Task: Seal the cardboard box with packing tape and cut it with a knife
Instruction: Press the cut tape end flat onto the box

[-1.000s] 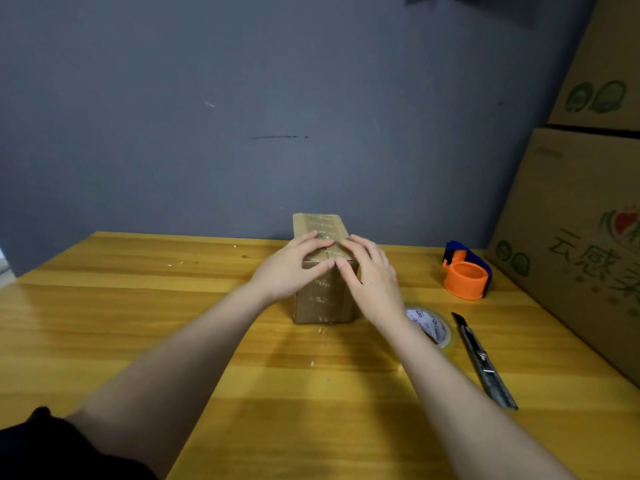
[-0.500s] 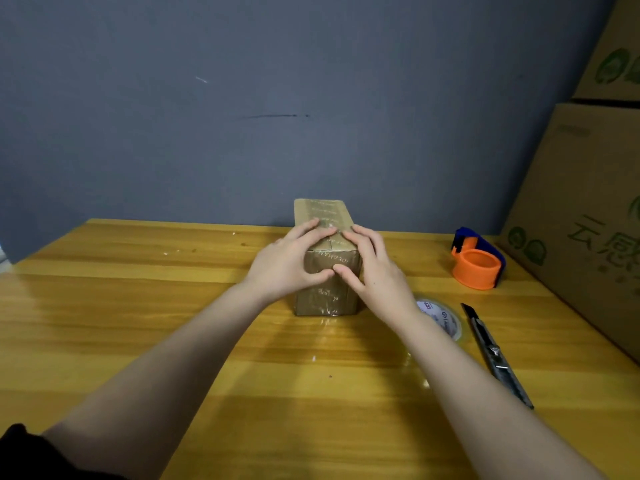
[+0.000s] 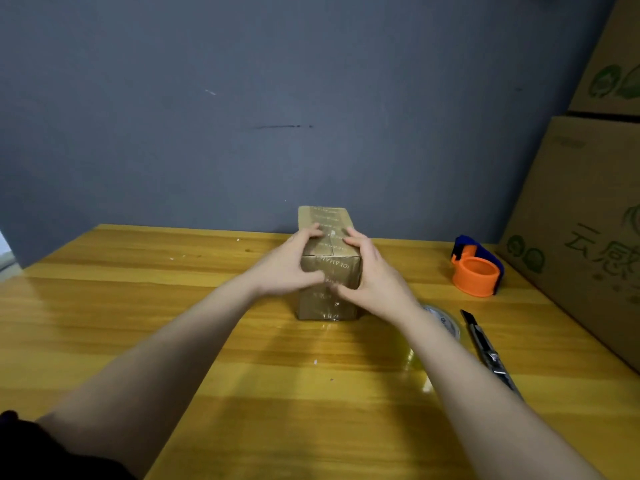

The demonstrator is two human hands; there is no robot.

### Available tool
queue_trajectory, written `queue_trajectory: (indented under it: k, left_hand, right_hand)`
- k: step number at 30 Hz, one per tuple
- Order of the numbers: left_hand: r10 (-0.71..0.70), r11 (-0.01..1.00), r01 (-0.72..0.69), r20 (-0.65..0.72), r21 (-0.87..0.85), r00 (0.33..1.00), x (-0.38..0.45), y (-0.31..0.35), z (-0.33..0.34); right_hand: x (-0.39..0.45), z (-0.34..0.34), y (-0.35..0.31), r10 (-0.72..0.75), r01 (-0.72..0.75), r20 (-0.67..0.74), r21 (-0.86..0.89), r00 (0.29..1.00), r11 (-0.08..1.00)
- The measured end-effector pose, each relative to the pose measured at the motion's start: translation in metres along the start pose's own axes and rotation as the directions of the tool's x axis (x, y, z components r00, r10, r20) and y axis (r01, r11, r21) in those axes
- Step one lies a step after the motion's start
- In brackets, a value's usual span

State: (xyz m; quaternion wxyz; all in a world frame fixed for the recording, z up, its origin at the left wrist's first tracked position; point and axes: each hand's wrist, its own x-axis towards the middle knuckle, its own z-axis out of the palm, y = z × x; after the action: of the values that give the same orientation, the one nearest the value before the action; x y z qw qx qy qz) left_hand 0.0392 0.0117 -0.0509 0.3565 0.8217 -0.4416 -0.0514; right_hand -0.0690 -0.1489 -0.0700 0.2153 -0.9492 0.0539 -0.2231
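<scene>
At the table's [image 3: 138, 306] centre, the box [image 3: 329, 271] stands as before. My left hand [image 3: 287, 268] and right hand [image 3: 374, 275], earlier flat on its top, now clasp its near end, thumbs on the front face; tape roll [image 3: 446, 322] and knife [image 3: 485, 344] lie unmoved at right.

Lighting dim and even, from overhead. Soft forearm shadows fall across the tabletop [image 3: 104, 323], with glossy glare patches near its right edge. Wide-angle bowing at frame edges; detail soft throughout.
</scene>
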Motion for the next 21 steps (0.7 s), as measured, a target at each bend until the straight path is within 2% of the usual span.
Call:
queue_trajectory:
  k: [2,4,7,11,17,21]
  left_hand:
    - [0.016,0.986,-0.021,-0.032,-0.163,0.999,-0.001,-0.004,0.001]
    - [0.028,0.981,-0.044,-0.087,-0.188,0.996,-0.002,-0.01,0.003]
    - [0.032,0.99,-0.051,-0.148,-0.128,0.989,-0.004,-0.015,0.01]
    - [0.048,0.997,-0.06,-0.205,-0.053,0.978,-0.007,-0.014,0.016]
    - [0.097,0.992,-0.082,-0.176,0.093,0.98,-0.008,-0.015,0.013]
    - [0.113,0.987,-0.091,-0.174,0.132,0.978,-0.009,-0.016,0.013]
  right_hand:
    - [0.001,0.0,-0.005,0.081,-0.077,-0.039,0.097,0.996,0.992]
    - [0.001,0.002,-0.01,0.121,-0.113,-0.079,0.108,0.989,0.988]
    - [0.001,0.009,-0.014,0.119,-0.104,-0.133,0.119,0.984,0.988]
    - [0.002,0.012,-0.011,0.078,-0.069,-0.137,0.07,0.987,0.995]
    - [0.0,0.008,-0.003,0.002,-0.009,-0.092,-0.071,0.996,0.997]
    - [-0.001,0.006,-0.003,-0.029,0.012,-0.084,-0.188,0.996,0.982]
